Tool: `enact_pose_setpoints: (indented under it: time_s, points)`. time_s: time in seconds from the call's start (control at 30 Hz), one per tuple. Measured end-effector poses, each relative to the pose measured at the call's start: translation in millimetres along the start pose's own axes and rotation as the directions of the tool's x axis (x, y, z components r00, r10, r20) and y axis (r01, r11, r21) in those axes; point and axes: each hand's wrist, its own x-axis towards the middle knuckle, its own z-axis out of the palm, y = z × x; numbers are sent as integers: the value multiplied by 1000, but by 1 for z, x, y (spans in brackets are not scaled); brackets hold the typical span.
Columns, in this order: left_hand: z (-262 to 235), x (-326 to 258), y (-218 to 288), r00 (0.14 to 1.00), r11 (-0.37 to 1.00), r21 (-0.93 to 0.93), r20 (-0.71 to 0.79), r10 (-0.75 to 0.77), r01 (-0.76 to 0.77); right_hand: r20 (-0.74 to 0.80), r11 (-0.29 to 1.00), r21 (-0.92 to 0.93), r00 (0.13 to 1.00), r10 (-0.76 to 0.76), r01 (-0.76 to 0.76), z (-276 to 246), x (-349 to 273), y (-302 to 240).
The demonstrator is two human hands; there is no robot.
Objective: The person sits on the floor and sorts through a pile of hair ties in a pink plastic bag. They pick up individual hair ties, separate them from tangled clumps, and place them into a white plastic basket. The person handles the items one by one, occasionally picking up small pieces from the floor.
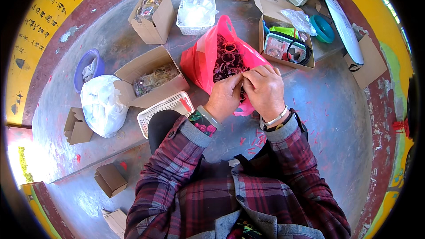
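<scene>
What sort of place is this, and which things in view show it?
Probably a makeshift workspace: a pink bag of small looped items stands open, with a cardboard box and a white basket set out on the grey floor.

Bright daylight enters from the left, where an opening [18, 148] burns out to white and spreads glare across the floor [51, 161]. Far off, plastic [197, 11] in a white basket [197, 30] looks washed out. The pink bag [197, 64] is dark inside. Toward the rim (a black circle), the yellow wall [57, 15] bends strongly.
</scene>
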Motion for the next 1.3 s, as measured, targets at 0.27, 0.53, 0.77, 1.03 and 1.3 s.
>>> enact_pose_setpoints:
  time_s: [0.27, 0.53, 0.77, 1.03, 1.3]
  points:
    - [0, -2, -1, 991, 987, -89, -4, -134, 133, -44, 935, 289, 973, 228, -206, 0, -1, 3]
    - [4, 1, -4, 978, 886, -428, -15, -206, 180, -13, 900, 351, 960, 279, -257, -3, 0, 1]
    - [-2, 0, -3, 990, 981, -141, -19, -138, 134, -26, 974, 196, 992, 124, -117, 2, -2, 2]
    - [1, -2, -2, 996, 996, 68, -58, 65, -61, 25, 999, -21, 998, 49, -48, -2, -2, -3]
    - [0, -2, 4, 998, 997, 49, 3, 64, -64, 54, 969, -248, 999, -6, 19, 5, -8, -12]
